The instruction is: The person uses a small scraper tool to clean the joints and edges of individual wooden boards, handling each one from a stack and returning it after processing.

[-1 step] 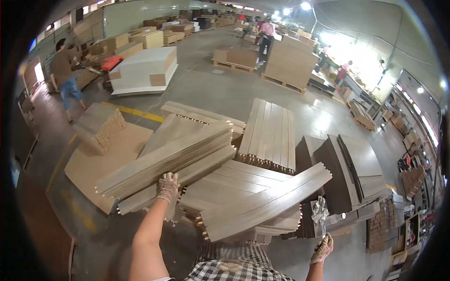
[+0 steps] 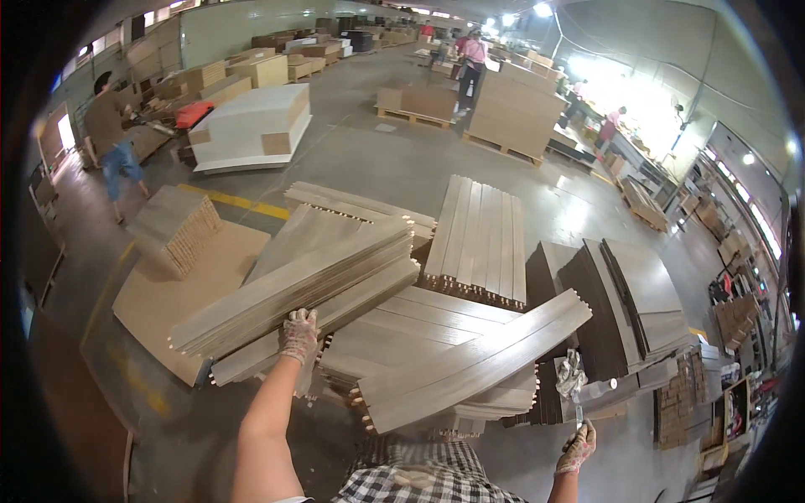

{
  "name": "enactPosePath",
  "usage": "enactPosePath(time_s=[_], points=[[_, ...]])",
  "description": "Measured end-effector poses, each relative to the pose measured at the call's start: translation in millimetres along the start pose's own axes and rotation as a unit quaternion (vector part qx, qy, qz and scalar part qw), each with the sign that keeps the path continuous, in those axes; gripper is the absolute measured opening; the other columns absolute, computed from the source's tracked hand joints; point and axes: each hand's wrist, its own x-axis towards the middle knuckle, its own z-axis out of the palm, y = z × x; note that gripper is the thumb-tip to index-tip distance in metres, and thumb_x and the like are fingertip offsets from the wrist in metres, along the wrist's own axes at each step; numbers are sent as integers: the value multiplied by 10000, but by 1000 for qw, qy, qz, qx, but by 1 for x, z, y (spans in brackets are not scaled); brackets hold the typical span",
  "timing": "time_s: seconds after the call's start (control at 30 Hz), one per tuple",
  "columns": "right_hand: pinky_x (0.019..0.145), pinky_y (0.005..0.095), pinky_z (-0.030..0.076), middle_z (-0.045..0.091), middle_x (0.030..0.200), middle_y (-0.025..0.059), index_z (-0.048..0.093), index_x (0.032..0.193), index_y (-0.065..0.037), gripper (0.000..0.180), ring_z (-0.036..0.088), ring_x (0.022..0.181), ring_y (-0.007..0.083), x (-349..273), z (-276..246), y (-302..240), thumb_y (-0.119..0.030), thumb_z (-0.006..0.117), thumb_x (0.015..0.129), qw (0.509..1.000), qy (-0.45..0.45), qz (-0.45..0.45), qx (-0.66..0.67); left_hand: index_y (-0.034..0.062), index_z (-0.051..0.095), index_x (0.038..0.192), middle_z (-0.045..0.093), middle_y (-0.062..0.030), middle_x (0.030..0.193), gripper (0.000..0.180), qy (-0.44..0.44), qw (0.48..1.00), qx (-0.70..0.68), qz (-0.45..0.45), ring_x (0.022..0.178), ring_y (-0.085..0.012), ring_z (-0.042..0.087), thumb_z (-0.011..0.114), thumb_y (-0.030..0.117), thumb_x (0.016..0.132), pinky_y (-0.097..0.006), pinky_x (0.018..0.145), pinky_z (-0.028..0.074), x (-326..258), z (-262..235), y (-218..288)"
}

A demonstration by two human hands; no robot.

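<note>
My left hand (image 2: 298, 337), in a patterned work glove, is closed on the near edge of a slanting stack of long grey wood-grain boards (image 2: 293, 289) with pale pegs at their ends. My right hand (image 2: 576, 449), gloved too, pinches the thin end of a slim tool (image 2: 579, 415) low on the right. Beyond the tool is a crumpled, shiny silvery wad (image 2: 572, 377); I cannot tell whether the two are joined. Beside it lies a clear bottle (image 2: 597, 389) with a white cap. Between my hands, several loose boards (image 2: 478, 365) lie aslant over more boards.
Another board stack (image 2: 478, 239) stands ahead, and large dark panels (image 2: 641, 293) lean at the right. A brown sheet (image 2: 163, 298) with a block of stacked pieces (image 2: 174, 226) lies left. Farther off are a white-wrapped pallet load (image 2: 247, 130), a walking person (image 2: 113, 138) and other people.
The whole view has shifted very slightly. Both hands keep their holds, and the boards lie as before.
</note>
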Motion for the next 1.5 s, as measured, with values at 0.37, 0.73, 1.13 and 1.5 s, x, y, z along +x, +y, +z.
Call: enactPosePath(time_s=[0.37, 0.73, 1.13, 1.5], points=[[376, 206, 335, 475, 602, -27, 587, 1146, -61, 268, 430, 458, 61, -40, -10, -4, -244, 549, 953, 999, -25, 17, -41, 231, 585, 1178, 483, -59, 1250, 313, 63, 994, 86, -5, 1079, -291, 515, 504, 172, 882, -440, 873, 460, 18, 1, 30], [647, 339, 545, 664, 970, 72, 547, 1297, -134, 472, 660, 776, 225, -71, 149, -26, -40, 547, 835, 824, -407, -357, -169, 61, 545, 1219, 536, -142, 1179, 508, 88, 945, -247, 194, 1101, -349, 487, 688, 243, 767, -455, 954, 397, -67, -141, 214], [590, 419, 514, 668, 756, 143, 649, 1081, -188, 190, 648, 680, 354, 289, 159, -42, -227, 556, 920, 818, -38, -370, -438, 66, 505, 1268, 492, -156, 1234, 535, 82, 989, -101, 68, 1133, -344, 475, 657, 167, 766, -450, 972, 381, -110, -138, 265], [770, 474, 504, 669, 899, 205, 627, 940, -82, 216, 644, 869, 389, 321, 279, -69, -270, 525, 912, 815, -222, -270, -463, -14, 588, 1125, 619, -217, 1074, 402, -31, 961, -211, -177, 1003, -347, 601, 706, 111, 761, -398, 883, 471, -113, -138, 190]])
